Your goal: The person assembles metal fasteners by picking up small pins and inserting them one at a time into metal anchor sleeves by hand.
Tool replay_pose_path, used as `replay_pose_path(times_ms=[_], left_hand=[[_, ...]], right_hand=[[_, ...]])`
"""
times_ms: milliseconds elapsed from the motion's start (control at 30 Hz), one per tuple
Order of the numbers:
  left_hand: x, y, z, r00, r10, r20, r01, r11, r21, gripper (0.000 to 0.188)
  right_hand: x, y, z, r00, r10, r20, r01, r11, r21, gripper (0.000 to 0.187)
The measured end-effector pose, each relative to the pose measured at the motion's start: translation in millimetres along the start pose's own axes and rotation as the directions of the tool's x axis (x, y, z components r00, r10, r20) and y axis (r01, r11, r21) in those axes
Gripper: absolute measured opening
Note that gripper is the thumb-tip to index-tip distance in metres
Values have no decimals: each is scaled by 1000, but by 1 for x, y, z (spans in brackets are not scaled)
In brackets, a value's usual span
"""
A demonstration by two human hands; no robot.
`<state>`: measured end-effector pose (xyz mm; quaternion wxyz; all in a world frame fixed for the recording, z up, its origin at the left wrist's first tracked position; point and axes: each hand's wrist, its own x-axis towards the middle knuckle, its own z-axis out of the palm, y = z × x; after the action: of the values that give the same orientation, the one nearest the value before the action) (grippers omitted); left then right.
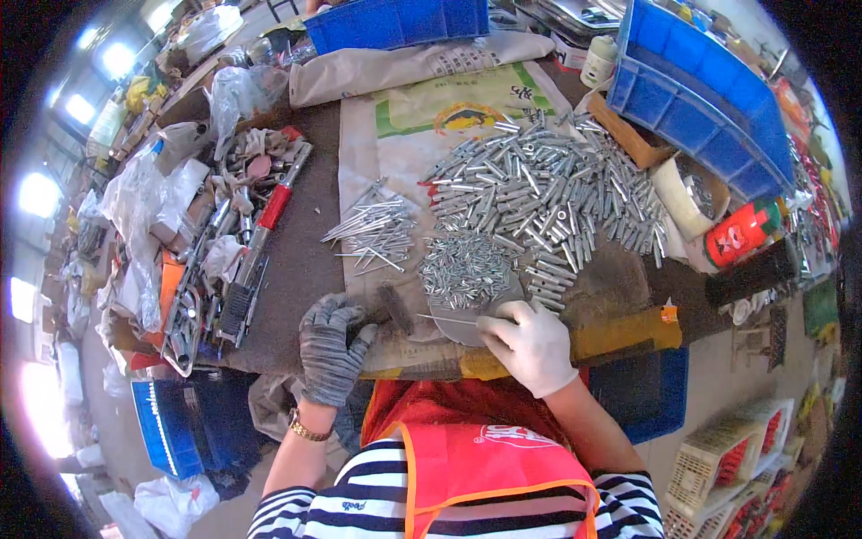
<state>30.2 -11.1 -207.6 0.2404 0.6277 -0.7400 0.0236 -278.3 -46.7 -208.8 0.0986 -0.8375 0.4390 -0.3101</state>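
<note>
My right hand (530, 346), in a white glove, pinches a thin metal rod (446, 319) that points left over a dark rounded plate (456, 331) at the table's near edge. Heaped on that plate's far part are small metal pins (462, 268). My left hand (334, 346), in a grey striped glove, rests at the near edge with its fingers loosely bent and thumb apart; nothing shows in it. Just right of it lies a dark block (393, 307). Beyond are a pile of long thin nails (373, 229) and a large heap of metal sleeves (548, 180).
Tools and plastic bags crowd the left side, with a red-handled tool (274, 207) among them. Blue bins (700, 108) stand at the back right and a blue bin (395, 22) at the far edge. A red can (741, 235) lies right. A printed sack (386, 135) covers the middle.
</note>
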Motion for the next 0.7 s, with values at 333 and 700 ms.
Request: replay_pose_path(times_ms=[333, 700], left_hand=[[88, -1, 32, 936, 251, 247, -294, 944, 152, 24], [69, -6, 39, 997, 32, 69, 28, 693, -721, 23]], right_hand=[[5, -10, -14, 964, 219, 154, -186, 961, -206, 19], [-209, 109, -114, 290, 808, -513, -946, 325, -24, 27]])
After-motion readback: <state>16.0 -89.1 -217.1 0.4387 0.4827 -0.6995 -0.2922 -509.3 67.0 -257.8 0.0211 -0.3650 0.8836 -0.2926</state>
